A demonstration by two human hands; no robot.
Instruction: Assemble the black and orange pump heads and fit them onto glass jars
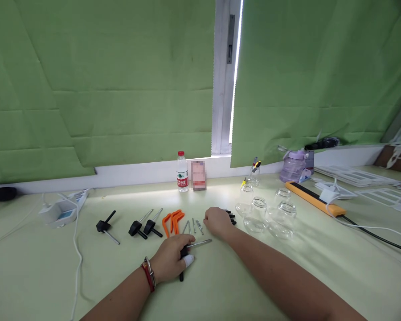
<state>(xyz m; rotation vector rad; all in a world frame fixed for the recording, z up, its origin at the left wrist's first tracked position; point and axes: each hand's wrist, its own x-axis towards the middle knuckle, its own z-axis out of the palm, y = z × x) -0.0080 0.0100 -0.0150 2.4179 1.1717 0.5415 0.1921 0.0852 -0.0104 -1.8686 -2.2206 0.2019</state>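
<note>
My left hand is closed around a black knob with a metal rod; the rod points right and a black bar sticks out below. White wrapping covers the thumb tip. My right hand reaches farther forward, fingers curled down to the tabletop; whatever they pinch is hidden. Just left of it lie small screws and thin metal pins. Black pieces with springs show behind its right side. Orange bent pieces lie beyond my left hand. Farther left rest three similar black knobs with rods.
Several clear round jars stand to the right, near my right forearm. Behind are a water bottle and a small box. An orange power strip lies far right; a white cable runs down the left.
</note>
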